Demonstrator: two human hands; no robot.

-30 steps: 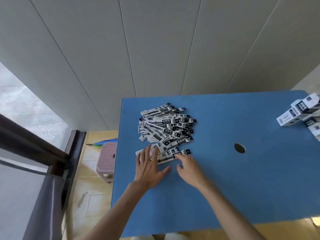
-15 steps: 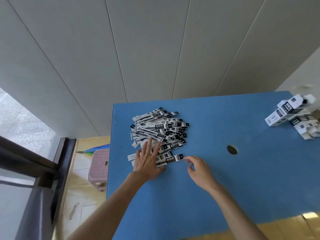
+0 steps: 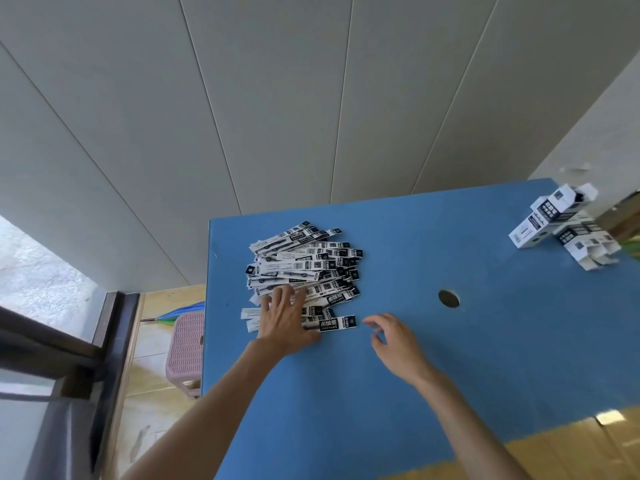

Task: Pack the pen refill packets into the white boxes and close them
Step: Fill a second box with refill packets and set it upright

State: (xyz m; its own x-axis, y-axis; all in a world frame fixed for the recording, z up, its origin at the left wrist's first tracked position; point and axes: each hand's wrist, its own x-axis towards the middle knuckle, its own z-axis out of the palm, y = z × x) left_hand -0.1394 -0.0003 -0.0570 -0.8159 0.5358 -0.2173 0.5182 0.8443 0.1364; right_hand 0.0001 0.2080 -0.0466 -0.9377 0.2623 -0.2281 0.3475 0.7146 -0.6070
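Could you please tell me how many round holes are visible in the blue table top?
1. The round hole sits in the blue table, right of the packet pile; the pile could hide others.

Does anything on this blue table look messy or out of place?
Somewhat. The refill packets lie in a loose, crisscrossed heap, with a few strays by the left hand. The white boxes at the far right corner are tumbled, some with flaps open.

The blue rectangular tabletop (image 3: 450,375) has a matt, felt-like finish. The black-and-white printed refill packets (image 3: 304,265) look like thin glossy film. The white printed boxes (image 3: 561,223) are smooth card. The pink perforated stool (image 3: 187,344) is moulded plastic.
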